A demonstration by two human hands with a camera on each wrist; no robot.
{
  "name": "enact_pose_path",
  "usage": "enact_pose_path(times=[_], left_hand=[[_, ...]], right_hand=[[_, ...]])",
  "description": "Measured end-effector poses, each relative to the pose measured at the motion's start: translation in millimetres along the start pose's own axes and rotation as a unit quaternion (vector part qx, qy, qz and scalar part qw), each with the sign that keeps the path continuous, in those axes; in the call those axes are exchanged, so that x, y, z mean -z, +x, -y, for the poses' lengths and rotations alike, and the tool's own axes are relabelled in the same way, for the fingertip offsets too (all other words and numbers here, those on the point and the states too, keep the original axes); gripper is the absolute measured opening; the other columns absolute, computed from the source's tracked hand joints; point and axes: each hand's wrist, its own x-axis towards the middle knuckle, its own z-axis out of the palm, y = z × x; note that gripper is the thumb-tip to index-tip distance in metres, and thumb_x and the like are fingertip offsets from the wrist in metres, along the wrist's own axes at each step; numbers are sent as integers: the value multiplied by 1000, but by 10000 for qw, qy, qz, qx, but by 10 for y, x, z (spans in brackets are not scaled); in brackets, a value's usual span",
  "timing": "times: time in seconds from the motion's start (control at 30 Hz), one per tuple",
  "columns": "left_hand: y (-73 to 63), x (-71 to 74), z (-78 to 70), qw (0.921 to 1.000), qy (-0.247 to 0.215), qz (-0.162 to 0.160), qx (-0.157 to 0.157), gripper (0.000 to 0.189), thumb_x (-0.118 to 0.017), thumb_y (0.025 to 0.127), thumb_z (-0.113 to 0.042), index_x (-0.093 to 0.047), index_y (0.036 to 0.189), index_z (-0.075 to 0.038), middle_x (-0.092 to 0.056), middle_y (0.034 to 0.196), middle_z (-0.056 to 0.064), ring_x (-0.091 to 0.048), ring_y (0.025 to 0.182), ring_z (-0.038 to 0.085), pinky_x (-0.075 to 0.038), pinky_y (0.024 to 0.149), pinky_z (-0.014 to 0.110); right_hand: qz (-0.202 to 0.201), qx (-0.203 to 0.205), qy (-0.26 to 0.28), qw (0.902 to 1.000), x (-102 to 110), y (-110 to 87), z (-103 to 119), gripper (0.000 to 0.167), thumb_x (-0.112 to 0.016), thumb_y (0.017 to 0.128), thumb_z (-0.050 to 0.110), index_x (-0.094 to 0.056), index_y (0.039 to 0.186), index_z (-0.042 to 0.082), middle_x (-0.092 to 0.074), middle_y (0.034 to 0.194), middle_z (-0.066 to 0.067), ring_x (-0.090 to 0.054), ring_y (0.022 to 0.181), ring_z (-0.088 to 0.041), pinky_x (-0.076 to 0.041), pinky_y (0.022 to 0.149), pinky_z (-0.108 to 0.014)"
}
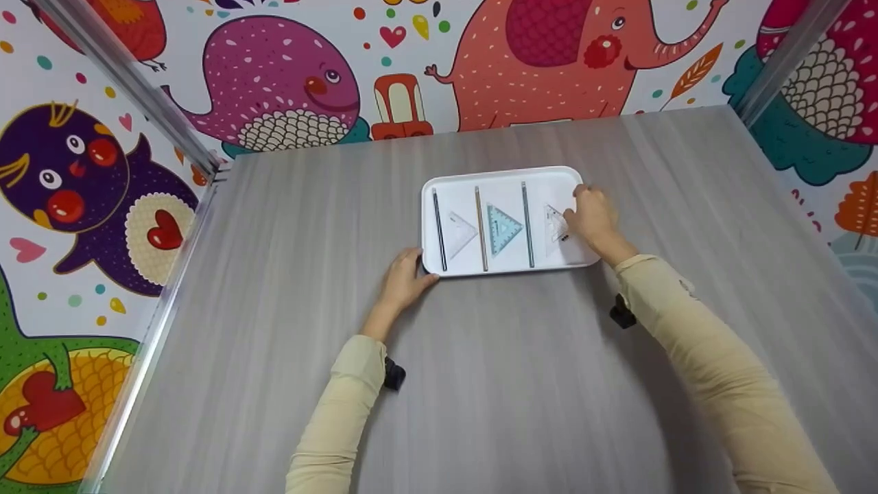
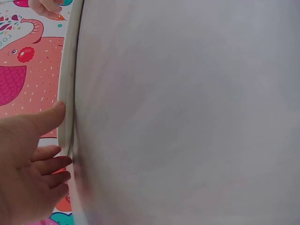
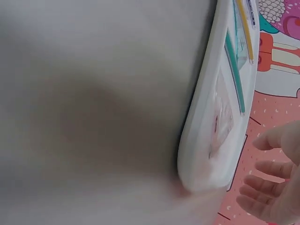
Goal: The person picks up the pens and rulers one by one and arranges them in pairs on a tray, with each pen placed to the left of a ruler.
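A white tray (image 1: pixel 507 269) lies on the table in the head view, holding three pencils and three triangle rulers. From left to right lie a dark pencil (image 1: pixel 440 230), a clear triangle ruler (image 1: pixel 461 233), a brownish pencil (image 1: pixel 481 230), a bluish triangle ruler (image 1: pixel 504 230), a green pencil (image 1: pixel 527 225) and another clear triangle ruler (image 1: pixel 554 223). My left hand (image 1: pixel 403 280) touches the tray's near left corner, thumb at the front rim and fingers relaxed. Over the tray's right end is my right hand (image 1: pixel 593 216), beside the right triangle ruler, fingers loosely bent and apart, nothing between them.
The grey wood-grain table (image 1: pixel 274 288) extends around the tray. Walls printed with cartoon animals stand at the back and both sides, with metal posts (image 1: pixel 137 89) at the corners. A black wrist camera (image 1: pixel 394 374) sits under the left sleeve.
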Motion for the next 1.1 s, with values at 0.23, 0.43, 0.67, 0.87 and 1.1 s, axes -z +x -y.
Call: enact_pose_path(times=[0.23, 0.43, 0.67, 0.87, 1.1], left_hand=[[6, -7, 0, 9999, -122, 16, -2, 49, -70, 79, -15, -53, 118, 7, -53, 119, 22, -48, 114, 33, -37, 99, 39], [25, -2, 15, 9999, -109, -19, -78, 46, -70, 79, -14, -54, 118, 5, -54, 119, 22, -49, 113, 32, -37, 99, 40], [17, -4, 32, 9999, -13, -38, -158, 49, -70, 79, -14, -52, 118, 9, -53, 118, 24, -48, 114, 34, -37, 99, 40], [5, 12, 29, 9999, -63, -8, -123, 50, -69, 79, -15, -51, 120, 8, -53, 119, 23, -47, 115, 34, -35, 100, 39], [3, 12, 44, 9999, 6, -65, -107, 51, -69, 80, -16, -50, 120, 9, -52, 121, 23, -46, 117, 34, -34, 102, 40]], right_hand=[[177, 683, -935, 9931, 35, -107, -142, 56, -55, 86, 29, -40, 124, -9, -44, 117, -33, -39, 108, -48, -35, 87, -59], [219, 1228, -1277, 9839, 14, -242, -250, 65, -48, 89, 40, -32, 135, -3, -31, 129, -37, -27, 120, -51, -20, 98, -64], [282, 1699, -1500, 9736, 35, -402, -296, 67, -46, 89, 45, -32, 138, 1, -28, 133, -34, -24, 123, -50, -17, 100, -64], [409, 1960, -1561, 9672, 78, -541, -303, 68, -48, 88, 44, -32, 138, 1, -24, 138, -33, -20, 127, -50, -14, 101, -64], [304, 2140, -1488, 9650, 89, -633, -266, 70, -51, 86, 45, -34, 138, 2, -24, 138, -33, -19, 127, -51, -14, 101, -64]])
